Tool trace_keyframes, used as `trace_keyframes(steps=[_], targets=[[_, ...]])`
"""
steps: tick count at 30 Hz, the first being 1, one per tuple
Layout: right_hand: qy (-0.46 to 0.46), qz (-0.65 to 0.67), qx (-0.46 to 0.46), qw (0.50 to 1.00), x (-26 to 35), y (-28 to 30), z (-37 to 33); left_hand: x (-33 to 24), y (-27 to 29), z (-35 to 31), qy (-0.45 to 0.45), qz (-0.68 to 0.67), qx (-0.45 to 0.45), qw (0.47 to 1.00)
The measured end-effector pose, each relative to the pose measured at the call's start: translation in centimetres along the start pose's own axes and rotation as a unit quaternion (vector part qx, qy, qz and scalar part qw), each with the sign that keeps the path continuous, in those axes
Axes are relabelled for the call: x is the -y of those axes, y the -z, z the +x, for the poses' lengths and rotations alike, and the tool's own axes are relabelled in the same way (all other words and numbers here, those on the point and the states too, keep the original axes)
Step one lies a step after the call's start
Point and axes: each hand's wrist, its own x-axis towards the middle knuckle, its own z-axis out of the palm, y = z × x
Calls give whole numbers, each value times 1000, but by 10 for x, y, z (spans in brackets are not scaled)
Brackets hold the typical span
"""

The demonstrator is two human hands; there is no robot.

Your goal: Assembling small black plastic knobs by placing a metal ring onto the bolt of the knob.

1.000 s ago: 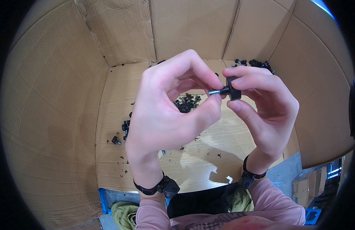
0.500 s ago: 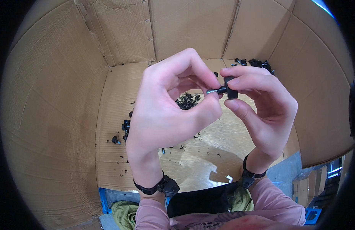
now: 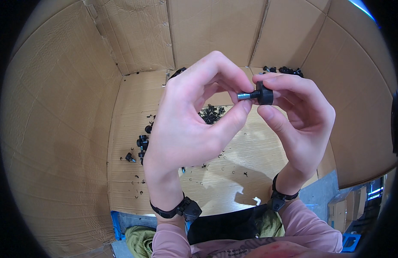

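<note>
Knobbed bolt (image 3: 262, 93) is held well apart from cardboard walls (image 3: 214, 34).

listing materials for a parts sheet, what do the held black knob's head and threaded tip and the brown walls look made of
Knob head: probably plastic, matte black, judging by its dull, even surface. Threaded tip: likely metal, bright, given its silvery shine. Walls: apparently cardboard, dull brown, with creases and ragged edges.

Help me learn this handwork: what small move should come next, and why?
Perhaps turn the round black knob slightly with the right hand, which is at its rim, since the left hand pinches the silver, black-necked threaded shaft.
</note>
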Motion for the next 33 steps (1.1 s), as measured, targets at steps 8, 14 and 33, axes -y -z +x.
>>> trace_keyframes(steps=[8,14,33], targets=[[-44,8,-5,999,1,2,-1,8,7,4,-43,60,13,997],[-44,-35,23,998,-1,6,0,5,10,1,-56,71,-16,996],[-23,31,-67,997,-1,-3,-1,10,4,4,3,-20,7,1000]])
